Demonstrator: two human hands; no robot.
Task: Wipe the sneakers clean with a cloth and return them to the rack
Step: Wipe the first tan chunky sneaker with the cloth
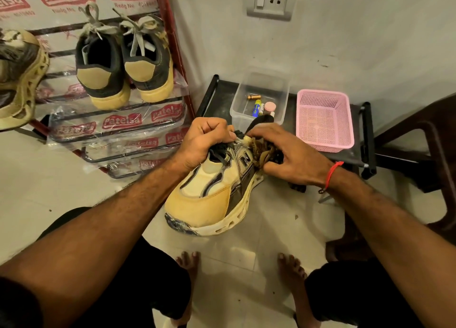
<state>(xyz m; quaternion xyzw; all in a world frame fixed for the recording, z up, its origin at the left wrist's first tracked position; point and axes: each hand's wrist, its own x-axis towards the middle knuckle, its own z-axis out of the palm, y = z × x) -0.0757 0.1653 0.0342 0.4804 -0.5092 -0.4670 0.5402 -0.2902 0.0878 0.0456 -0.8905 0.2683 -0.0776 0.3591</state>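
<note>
A cream and tan sneaker (209,199) with a scuffed toe is held in the air above the tiled floor, toe pointing toward me. My left hand (204,142) grips it at the tongue and laces. My right hand (286,155) holds a crumpled brown cloth (261,152) against the sneaker's side near the heel. Its matching sneaker (19,81) sits at the left edge on the red metal rack (177,56).
A pair of dark and tan sneakers (123,63) stands on the rack's plastic-wrapped shelf. A low black stand (367,135) holds a clear box (259,98) of small items and a pink basket (325,120). A brown chair (434,155) is at right. My bare feet (190,263) are below.
</note>
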